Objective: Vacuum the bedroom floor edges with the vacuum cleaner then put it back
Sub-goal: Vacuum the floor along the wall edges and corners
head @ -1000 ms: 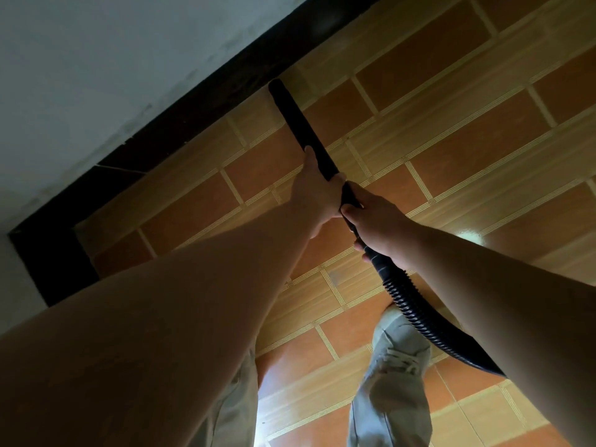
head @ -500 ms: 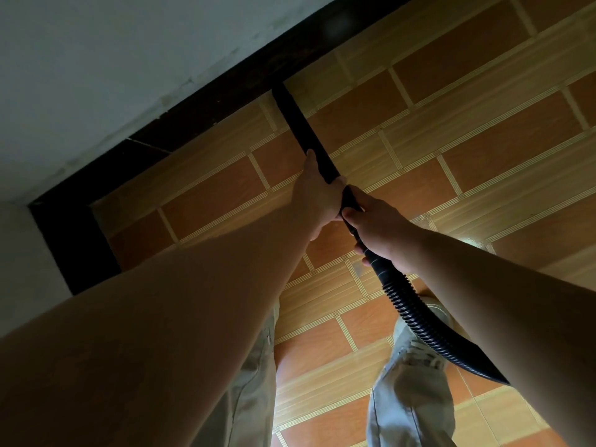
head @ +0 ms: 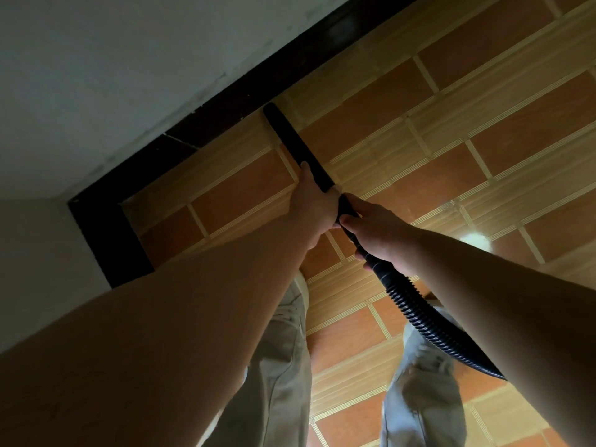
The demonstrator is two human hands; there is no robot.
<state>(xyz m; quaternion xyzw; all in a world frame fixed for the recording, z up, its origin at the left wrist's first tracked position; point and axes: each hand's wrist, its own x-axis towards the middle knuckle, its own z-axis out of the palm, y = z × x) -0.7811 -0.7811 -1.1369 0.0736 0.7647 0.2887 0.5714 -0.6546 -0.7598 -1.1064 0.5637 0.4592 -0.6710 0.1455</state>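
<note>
Slid along the black skirting board [head: 225, 114] toward its corner since the earlier frames, the long black plastic crevice nozzle [head: 296, 146] is held with its tip at the board's foot.
The nozzle's rear end is gripped by the left hand [head: 317, 208], and the black ribbed hose [head: 429, 327] farther from the board by the right hand [head: 380, 237]. Most fingers are hidden underneath, and the hose is lost behind the right forearm.

One black nozzle [head: 296, 146] is gripped by two hands, the left hand [head: 317, 204] and the right hand [head: 377, 233], with one ribbed hose [head: 429, 324] behind it, two pale trouser legs [head: 283, 366] below it and one dark skirting board [head: 225, 111] at its tip.
</note>
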